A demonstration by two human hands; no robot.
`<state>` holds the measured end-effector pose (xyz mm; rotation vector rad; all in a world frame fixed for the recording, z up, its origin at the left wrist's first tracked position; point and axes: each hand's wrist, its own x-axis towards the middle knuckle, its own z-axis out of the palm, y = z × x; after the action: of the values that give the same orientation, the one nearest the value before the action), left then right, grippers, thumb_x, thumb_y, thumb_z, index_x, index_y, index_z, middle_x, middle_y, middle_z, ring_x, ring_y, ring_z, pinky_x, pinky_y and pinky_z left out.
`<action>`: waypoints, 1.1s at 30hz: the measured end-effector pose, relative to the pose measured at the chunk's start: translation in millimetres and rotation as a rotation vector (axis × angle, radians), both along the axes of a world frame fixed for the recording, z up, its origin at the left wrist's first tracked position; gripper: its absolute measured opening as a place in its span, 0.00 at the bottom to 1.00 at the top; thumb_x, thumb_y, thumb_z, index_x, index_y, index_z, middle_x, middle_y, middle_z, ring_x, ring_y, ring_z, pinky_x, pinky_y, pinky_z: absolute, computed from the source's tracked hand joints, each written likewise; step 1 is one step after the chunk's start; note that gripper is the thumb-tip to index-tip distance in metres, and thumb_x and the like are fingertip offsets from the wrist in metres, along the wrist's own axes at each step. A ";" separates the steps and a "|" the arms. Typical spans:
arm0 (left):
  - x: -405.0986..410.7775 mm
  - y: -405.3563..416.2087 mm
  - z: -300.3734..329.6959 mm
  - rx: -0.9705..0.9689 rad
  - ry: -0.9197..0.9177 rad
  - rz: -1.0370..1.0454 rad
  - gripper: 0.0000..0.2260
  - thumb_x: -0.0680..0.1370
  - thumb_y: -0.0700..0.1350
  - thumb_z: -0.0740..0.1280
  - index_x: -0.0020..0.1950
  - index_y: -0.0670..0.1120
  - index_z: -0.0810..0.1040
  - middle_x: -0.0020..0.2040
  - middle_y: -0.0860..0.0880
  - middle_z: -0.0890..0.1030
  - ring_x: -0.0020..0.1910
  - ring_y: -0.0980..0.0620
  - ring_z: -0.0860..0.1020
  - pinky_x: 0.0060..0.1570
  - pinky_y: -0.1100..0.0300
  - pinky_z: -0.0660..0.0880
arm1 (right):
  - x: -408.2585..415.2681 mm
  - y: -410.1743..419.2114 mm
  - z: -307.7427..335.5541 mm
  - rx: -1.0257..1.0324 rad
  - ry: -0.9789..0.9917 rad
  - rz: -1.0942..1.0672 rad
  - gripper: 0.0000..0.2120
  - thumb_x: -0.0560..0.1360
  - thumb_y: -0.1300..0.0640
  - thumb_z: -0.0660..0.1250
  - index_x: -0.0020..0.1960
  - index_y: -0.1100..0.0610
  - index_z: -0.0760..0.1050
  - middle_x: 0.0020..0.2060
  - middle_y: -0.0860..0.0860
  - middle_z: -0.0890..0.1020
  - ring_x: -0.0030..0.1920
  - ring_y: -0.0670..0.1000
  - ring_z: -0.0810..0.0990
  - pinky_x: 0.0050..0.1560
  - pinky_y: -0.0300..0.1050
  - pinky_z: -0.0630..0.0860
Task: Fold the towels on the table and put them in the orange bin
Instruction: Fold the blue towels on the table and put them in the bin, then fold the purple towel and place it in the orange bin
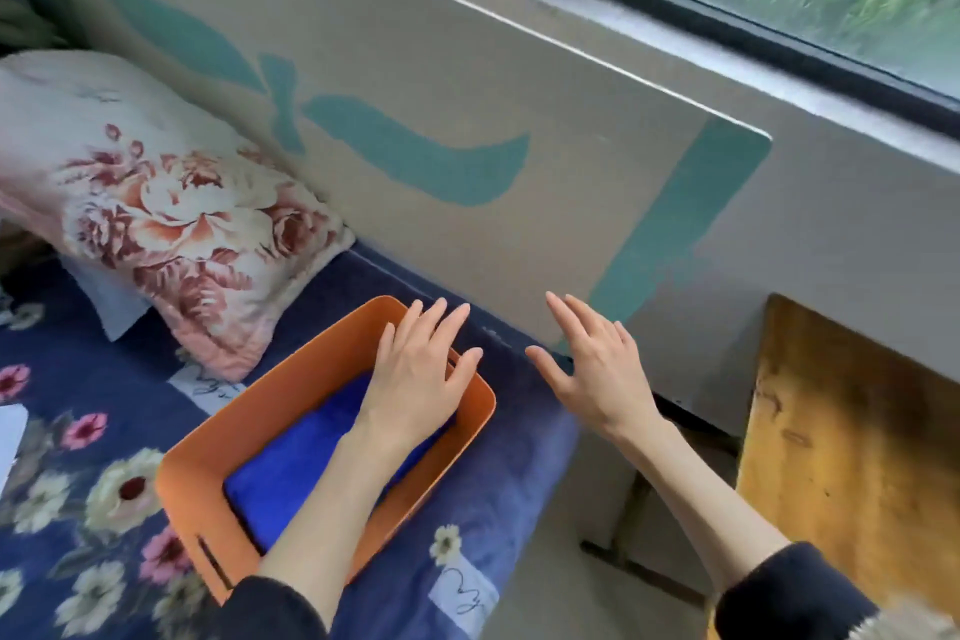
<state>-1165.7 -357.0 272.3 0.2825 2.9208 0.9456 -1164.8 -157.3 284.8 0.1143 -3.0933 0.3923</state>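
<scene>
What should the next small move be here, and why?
Probably lift the left hand out of the orange bin: a folded blue towel already lies inside, and both the left and the right hand are open, holding nothing.

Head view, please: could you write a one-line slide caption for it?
Left hand open over a folded blue towel in the orange bin; right hand open beside it.

The orange bin (332, 364) looks smooth matt plastic, the blue towel (291, 473) soft nappy cloth, the table (857, 457) worn wood.
</scene>
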 end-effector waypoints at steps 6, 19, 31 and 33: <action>46.0 95.9 24.5 -0.051 0.069 -0.279 0.25 0.79 0.55 0.58 0.75 0.53 0.58 0.76 0.51 0.59 0.76 0.51 0.52 0.72 0.48 0.50 | 95.4 82.3 35.6 -0.073 0.091 -0.280 0.30 0.76 0.42 0.60 0.75 0.48 0.57 0.73 0.50 0.64 0.72 0.49 0.61 0.72 0.53 0.53; 289.2 300.9 76.0 0.010 0.225 -1.071 0.25 0.80 0.57 0.54 0.76 0.54 0.56 0.76 0.52 0.59 0.76 0.52 0.52 0.74 0.51 0.52 | 472.2 200.0 64.6 -0.069 0.194 -1.068 0.29 0.77 0.40 0.56 0.75 0.47 0.54 0.74 0.49 0.61 0.73 0.48 0.59 0.73 0.53 0.51; 577.9 399.2 74.3 0.122 0.198 -1.727 0.23 0.80 0.53 0.58 0.74 0.53 0.61 0.74 0.52 0.62 0.76 0.50 0.54 0.73 0.53 0.54 | 781.7 145.5 61.1 -0.038 0.193 -1.750 0.28 0.79 0.42 0.56 0.75 0.50 0.55 0.73 0.49 0.62 0.73 0.48 0.58 0.72 0.47 0.55; 622.9 410.0 69.9 0.124 0.188 -1.824 0.23 0.80 0.53 0.59 0.74 0.52 0.62 0.74 0.52 0.63 0.75 0.50 0.55 0.73 0.53 0.55 | 820.2 138.4 55.1 -0.042 0.171 -1.830 0.28 0.79 0.42 0.55 0.75 0.50 0.55 0.74 0.48 0.62 0.74 0.48 0.57 0.73 0.49 0.56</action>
<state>-542.8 53.0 342.2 2.3459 1.3812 0.5830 -344.6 -18.9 339.9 -2.1282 -1.7725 0.2346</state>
